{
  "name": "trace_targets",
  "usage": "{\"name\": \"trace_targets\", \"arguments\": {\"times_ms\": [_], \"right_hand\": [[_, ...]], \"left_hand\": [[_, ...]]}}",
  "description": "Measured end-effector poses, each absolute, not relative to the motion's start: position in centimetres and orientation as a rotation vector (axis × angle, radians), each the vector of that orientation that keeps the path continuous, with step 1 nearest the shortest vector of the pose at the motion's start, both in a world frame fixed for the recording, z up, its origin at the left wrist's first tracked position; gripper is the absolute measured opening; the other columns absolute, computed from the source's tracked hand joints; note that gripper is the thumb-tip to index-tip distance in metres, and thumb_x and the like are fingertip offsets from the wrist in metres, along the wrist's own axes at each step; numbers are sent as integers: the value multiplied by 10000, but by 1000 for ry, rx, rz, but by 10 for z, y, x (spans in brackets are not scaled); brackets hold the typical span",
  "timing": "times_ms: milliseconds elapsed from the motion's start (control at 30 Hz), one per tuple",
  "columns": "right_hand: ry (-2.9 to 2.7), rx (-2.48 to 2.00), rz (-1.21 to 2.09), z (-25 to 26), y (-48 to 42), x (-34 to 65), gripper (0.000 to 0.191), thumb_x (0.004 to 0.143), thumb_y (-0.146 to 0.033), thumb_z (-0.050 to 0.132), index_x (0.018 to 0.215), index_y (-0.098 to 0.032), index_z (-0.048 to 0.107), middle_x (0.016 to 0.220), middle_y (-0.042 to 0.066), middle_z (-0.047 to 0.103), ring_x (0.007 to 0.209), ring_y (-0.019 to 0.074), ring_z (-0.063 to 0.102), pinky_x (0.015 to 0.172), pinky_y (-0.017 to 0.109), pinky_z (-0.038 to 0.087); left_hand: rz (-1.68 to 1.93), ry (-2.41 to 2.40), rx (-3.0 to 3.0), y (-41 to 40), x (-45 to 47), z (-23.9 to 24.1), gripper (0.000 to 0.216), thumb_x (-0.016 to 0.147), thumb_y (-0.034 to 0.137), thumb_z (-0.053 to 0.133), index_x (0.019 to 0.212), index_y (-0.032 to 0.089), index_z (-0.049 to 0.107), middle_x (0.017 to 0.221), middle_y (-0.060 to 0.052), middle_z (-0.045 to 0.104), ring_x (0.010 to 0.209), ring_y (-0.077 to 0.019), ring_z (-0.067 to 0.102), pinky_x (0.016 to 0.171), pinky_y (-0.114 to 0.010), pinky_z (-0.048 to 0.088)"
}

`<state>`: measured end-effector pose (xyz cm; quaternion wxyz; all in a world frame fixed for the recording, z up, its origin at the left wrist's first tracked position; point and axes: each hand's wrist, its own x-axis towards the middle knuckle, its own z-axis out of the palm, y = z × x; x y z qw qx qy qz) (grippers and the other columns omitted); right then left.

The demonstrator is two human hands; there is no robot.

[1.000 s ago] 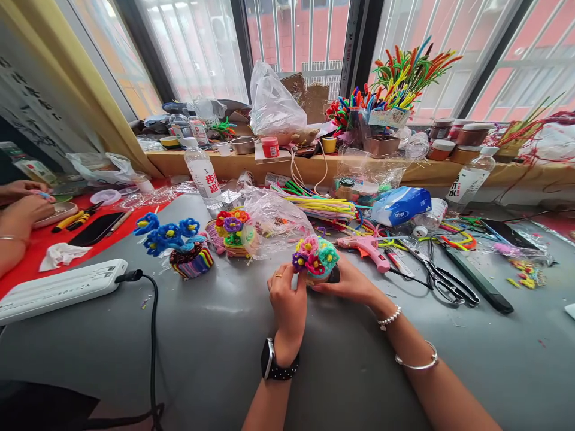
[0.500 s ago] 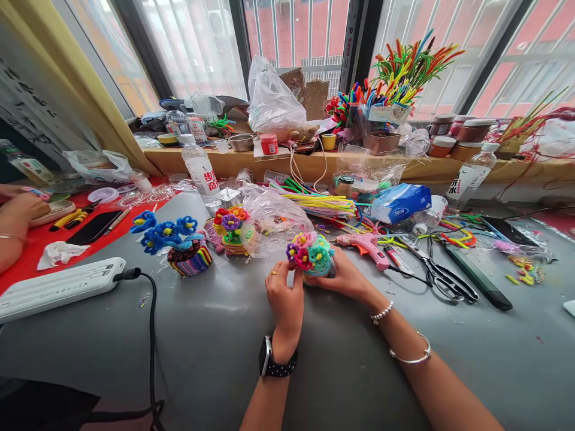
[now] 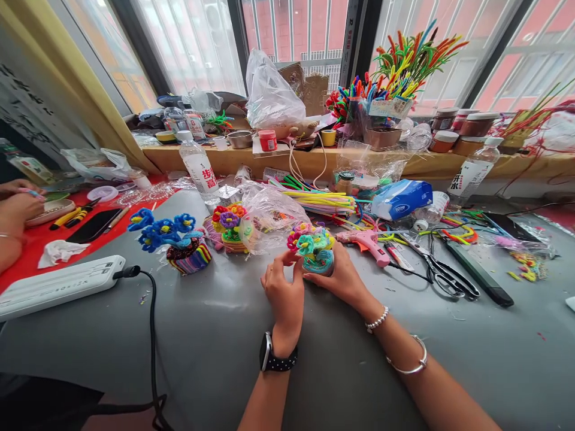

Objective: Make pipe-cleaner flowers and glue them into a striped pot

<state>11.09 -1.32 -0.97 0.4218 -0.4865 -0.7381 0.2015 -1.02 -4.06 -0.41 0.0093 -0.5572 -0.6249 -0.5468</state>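
Note:
A small pot of pipe-cleaner flowers (image 3: 309, 240) in pink, yellow and mint green stands before me, its turquoise side (image 3: 318, 263) facing me. My right hand (image 3: 344, 272) wraps round the pot from the right, thumb across its near side. My left hand (image 3: 284, 290) is at the left edge of the blooms with fingers bent and closed on them; its fingertips are partly hidden. Just behind is a smaller pot of red, purple and orange flowers (image 3: 230, 220). Farther left, blue pipe-cleaner flowers (image 3: 165, 230) rise from a striped pot (image 3: 191, 258).
Right of my hands lie a pink glue gun (image 3: 366, 242), scissors (image 3: 444, 275) and a dark green bar (image 3: 478, 275). Pipe cleaners (image 3: 318, 202) and a blue tissue pack (image 3: 402, 199) sit behind. A white power strip (image 3: 63, 281) and another person's hand (image 3: 22, 206) are at left.
The flower pot has turned and tipped in my hands, so more of its turquoise side shows and the mint flower sits farther left. My left fingers have shifted slightly lower.

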Motion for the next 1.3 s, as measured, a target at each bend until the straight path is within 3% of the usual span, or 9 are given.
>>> {"name": "trace_targets", "arguments": {"times_ms": [167, 933, 1300], "right_hand": [[-1855, -1191, 508, -11, -14, 112, 654, 610, -398, 662, 1171, -203, 387, 1171, 106, 476, 1105, 271, 420, 919, 432, 347], [-1881, -1168, 536, -10, -12, 115, 731, 579, -464, 673, 1195, -201, 379, 1206, 92, 470, 1112, 255, 416, 920, 394, 334], [-1916, -1180, 531, -7, -14, 114, 541, 626, -461, 636, 1071, -200, 472, 1053, 79, 531, 971, 246, 484, 828, 389, 384]], "left_hand": [[-1509, -1953, -1720, -37, -13, -2, 138, 728, 274, 574, 837, 189, 567, 738, -32, 637, 752, -197, 572, 719, -324, 353], [-1583, -2135, -1852, -26, -19, 5, 148, 668, 233, 602, 805, 186, 575, 732, -24, 631, 755, -199, 570, 692, -316, 383], [-1515, -2057, -1869, -26, -18, 1, 92, 685, 238, 579, 759, 183, 577, 702, -26, 615, 735, -201, 570, 673, -318, 382]]}}
